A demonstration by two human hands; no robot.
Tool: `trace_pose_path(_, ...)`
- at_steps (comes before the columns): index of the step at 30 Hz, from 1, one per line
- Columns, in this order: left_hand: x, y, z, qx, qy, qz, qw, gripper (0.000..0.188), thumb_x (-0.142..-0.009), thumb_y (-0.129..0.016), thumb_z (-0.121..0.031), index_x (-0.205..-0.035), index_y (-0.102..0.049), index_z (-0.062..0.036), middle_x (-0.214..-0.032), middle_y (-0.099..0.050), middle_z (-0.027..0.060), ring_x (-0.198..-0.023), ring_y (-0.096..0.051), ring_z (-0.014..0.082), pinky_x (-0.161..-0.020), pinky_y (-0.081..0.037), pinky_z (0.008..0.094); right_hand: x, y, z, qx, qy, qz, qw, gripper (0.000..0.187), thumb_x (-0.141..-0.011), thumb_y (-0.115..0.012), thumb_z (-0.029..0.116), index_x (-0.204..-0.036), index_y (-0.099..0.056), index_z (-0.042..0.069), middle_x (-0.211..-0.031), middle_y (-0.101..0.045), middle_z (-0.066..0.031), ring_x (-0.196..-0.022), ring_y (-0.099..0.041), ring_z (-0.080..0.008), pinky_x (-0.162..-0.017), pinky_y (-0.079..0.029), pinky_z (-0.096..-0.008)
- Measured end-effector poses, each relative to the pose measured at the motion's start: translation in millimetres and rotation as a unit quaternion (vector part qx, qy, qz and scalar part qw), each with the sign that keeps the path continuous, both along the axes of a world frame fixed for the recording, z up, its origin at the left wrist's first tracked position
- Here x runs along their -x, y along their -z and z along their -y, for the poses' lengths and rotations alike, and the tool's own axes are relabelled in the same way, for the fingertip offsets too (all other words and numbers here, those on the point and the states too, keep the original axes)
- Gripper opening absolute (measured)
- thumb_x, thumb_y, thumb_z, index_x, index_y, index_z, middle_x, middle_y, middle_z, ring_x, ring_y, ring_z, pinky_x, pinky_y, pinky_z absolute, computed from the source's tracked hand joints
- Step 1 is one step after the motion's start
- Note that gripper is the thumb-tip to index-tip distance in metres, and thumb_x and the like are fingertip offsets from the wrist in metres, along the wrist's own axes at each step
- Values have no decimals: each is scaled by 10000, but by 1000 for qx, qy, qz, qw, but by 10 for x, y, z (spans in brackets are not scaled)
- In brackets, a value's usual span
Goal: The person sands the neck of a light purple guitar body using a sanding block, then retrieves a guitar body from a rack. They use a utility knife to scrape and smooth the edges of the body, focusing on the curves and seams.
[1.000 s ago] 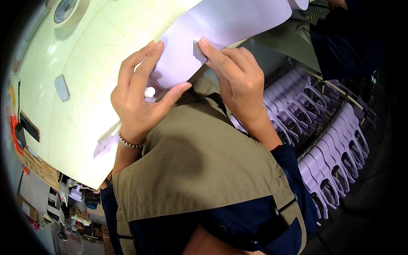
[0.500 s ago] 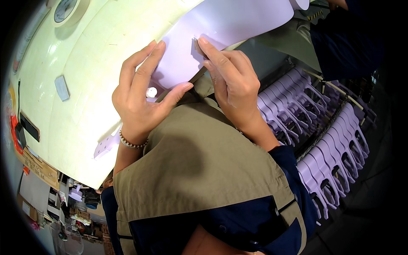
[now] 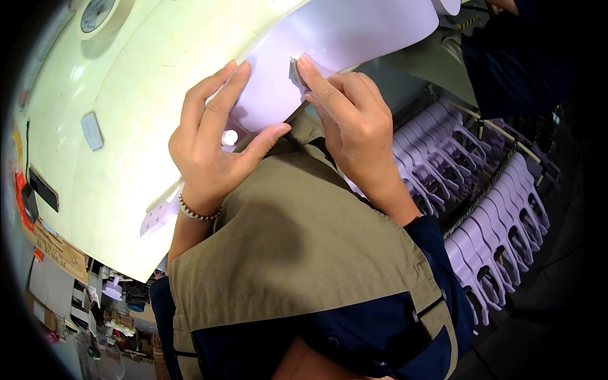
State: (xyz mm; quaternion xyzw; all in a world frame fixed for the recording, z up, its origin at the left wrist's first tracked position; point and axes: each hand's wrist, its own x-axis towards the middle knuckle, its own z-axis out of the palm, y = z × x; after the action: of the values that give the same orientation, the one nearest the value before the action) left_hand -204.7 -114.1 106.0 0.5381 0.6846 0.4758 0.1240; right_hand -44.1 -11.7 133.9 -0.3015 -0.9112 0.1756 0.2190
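A smooth lilac plastic panel (image 3: 361,31) lies across the table's right edge, its near end between my hands. My left hand (image 3: 212,139) grips that end, fingertips along its left edge and thumb at its near edge. In my right hand (image 3: 354,117), a small flat grey blade-like piece (image 3: 293,71) is pinched between thumb and index finger. Its tip touches or nearly touches the panel's surface; the fingers hide the rest. A small white round piece (image 3: 229,137) shows beside my left palm. Below my left wrist, another lilac part with small holes (image 3: 158,218) lies partly hidden.
On the pale table (image 3: 139,95) are a tape roll (image 3: 107,25), a small grey block (image 3: 92,131) and a phone (image 3: 44,190). Several lilac parts (image 3: 500,234) hang in rows on a rack at the right. Another person's dark clothing (image 3: 516,69) shows at upper right.
Both hands have shifted slightly to the right. The grey piece in my right hand has turned, so more of its flat face shows. The panel has hardly moved.
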Motion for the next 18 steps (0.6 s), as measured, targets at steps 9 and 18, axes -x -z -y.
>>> trace_pose_path(9,-1,-31,-20,6,-12,-11,1000,712,-577,-889,-305,-1194,-642,-49,-1102,-643,151,-847,-669,227,-628,-552,291,10,17,16,73,30,-69,995,504,-730,-728,-19,-1209,-652,115,-765,-574,-52,-713,-562,-216,-628,-483,-321)
trace_pose_path(18,5,-15,-25,-1,-13,-12,1000,717,-573,-890,-308,-1196,-643,-52,-1101,-642,148,-839,-670,224,-626,-555,289,52,-49,45,52,36,-8,998,487,-748,-692,-78,-1209,-657,77,-754,-586,-76,-684,-555,-205,-656,-476,-298)
